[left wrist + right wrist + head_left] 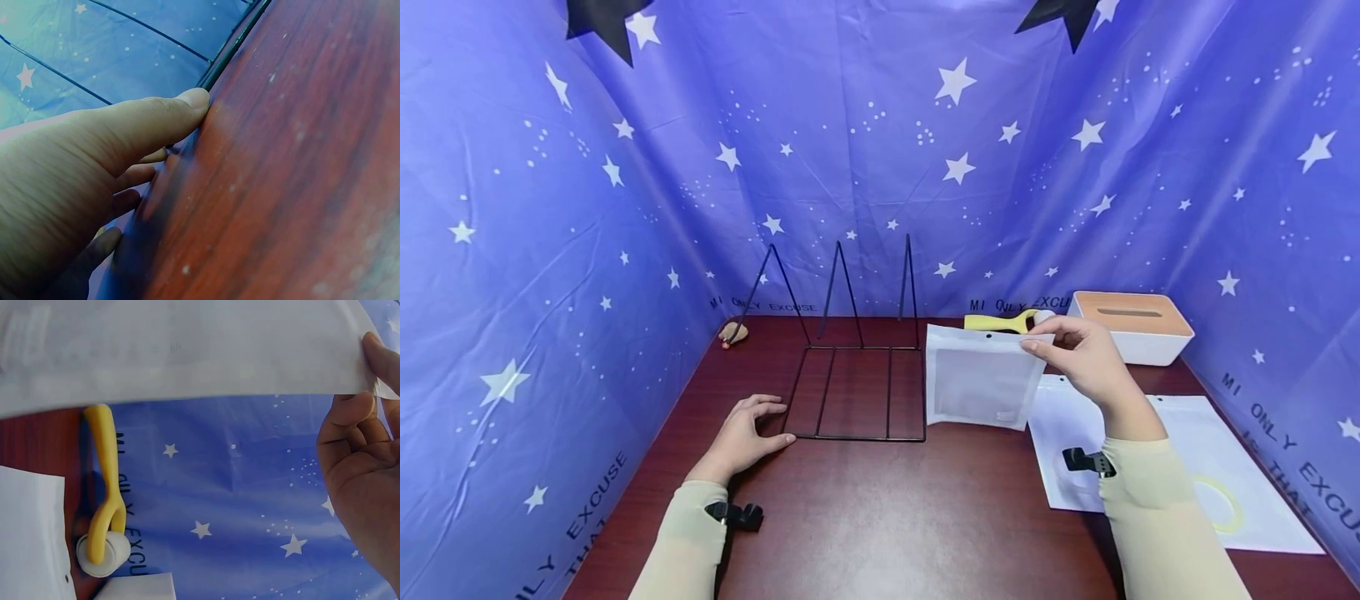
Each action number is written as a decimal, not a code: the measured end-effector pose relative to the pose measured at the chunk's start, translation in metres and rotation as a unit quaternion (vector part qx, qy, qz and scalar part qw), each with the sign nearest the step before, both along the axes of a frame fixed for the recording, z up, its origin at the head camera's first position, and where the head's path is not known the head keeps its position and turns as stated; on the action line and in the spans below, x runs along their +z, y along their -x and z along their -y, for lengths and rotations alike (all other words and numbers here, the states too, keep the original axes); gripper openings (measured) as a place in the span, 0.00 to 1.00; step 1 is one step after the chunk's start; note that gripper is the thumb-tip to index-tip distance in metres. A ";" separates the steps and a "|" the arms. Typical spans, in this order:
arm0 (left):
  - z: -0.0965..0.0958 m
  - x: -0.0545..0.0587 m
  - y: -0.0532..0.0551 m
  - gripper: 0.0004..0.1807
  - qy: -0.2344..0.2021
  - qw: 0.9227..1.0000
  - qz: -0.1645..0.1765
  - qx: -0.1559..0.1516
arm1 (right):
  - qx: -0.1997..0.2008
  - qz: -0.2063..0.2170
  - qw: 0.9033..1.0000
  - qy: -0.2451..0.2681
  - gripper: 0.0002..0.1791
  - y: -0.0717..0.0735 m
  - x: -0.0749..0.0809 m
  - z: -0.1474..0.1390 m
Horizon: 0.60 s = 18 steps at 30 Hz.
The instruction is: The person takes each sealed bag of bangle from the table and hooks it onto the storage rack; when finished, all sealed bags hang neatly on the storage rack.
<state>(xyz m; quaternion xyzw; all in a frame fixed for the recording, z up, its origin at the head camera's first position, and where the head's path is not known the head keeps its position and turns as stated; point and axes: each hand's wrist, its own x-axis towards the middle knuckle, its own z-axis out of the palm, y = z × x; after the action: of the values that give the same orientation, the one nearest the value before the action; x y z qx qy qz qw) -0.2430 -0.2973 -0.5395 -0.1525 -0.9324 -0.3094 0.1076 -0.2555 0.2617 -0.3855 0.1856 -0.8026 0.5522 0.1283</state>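
White pouches [1240, 442] lie flat along the surface [925, 517] by its right edge. Toward its left edge, your left hand [743, 439] rests loosely on a wire rack [890, 392]; beside that, your right hand [1090, 362] pinches a frosted pouch [981, 383]. A yellow-handled roller [996, 322] lies at the far edge.

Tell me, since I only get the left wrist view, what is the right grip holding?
Observer: The right grip is pinching a pale, flat pouch near one upper corner.
Operator: And what lies just behind that pouch?
Observer: A yellow-handled roller, lying at the far side of the table, close to the starry backdrop.
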 end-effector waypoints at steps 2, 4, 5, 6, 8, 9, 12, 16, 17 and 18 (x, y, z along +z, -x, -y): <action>0.000 0.000 0.000 0.32 0.001 1.000 0.001 0.000 | 0.002 -0.012 1.000 0.004 0.06 -0.006 0.007 0.004; 0.000 0.000 -0.001 0.32 0.001 1.000 0.003 0.000 | 0.006 -0.025 1.000 0.009 0.05 -0.013 0.015 0.009; 0.000 0.001 -0.001 0.32 0.001 1.000 0.003 0.000 | 0.004 -0.032 0.999 0.009 0.05 -0.014 0.016 0.009; 0.000 0.001 -0.001 0.32 0.002 1.000 0.003 0.000 | 0.003 -0.038 0.999 0.009 0.04 -0.017 0.019 0.011; 0.000 0.001 -0.001 0.32 0.004 1.000 0.002 0.000 | -0.002 -0.048 0.999 0.008 0.04 -0.019 0.022 0.011; 0.000 0.001 -0.001 0.32 0.005 1.000 0.002 0.000 | -0.007 -0.052 0.999 0.006 0.03 -0.019 0.021 0.009; 0.000 0.001 -0.001 0.32 0.009 1.000 -0.001 -0.001 | -0.018 -0.062 0.998 0.003 0.04 -0.018 0.018 0.003; 0.000 0.001 0.000 0.32 0.008 1.000 -0.003 -0.003 | -0.014 -0.076 0.997 0.017 0.05 -0.018 0.019 -0.001; 0.000 0.001 0.000 0.32 0.008 1.000 -0.004 -0.003 | -0.009 -0.080 0.996 0.023 0.06 -0.020 0.020 -0.001; 0.001 0.001 -0.001 0.32 0.007 1.000 -0.005 -0.003 | -0.002 -0.084 0.996 0.033 0.06 -0.021 0.021 0.000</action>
<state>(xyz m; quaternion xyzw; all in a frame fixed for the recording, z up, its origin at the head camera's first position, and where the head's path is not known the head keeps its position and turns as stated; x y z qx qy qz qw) -0.2425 -0.2979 -0.5387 -0.1575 -0.9337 -0.3023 0.1099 -0.2347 0.2617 -0.3640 0.2257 -0.7707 0.5606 0.2020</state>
